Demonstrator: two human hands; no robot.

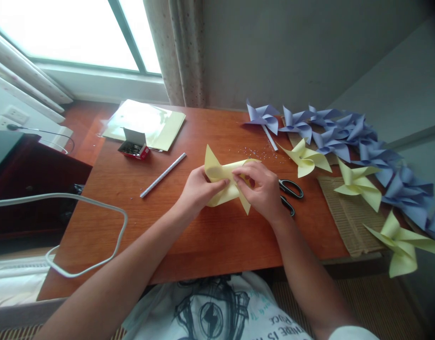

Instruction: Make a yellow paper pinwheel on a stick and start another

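A yellow paper pinwheel is held between both hands above the middle of the wooden table. My left hand grips its left side, thumb on top of the folded paper. At the pinwheel's centre, the fingers of my right hand are pinched together; anything small between them is too hidden to make out. Black-handled scissors lie beside my right hand, partly covered by it. To the left rests a white patterned paper stick, apart from my left hand.
An open red box of small dark pieces stands near a stack of yellow paper. Several purple pinwheels and yellow pinwheels line the right side, near corrugated cardboard. A white cable loops over the left edge.
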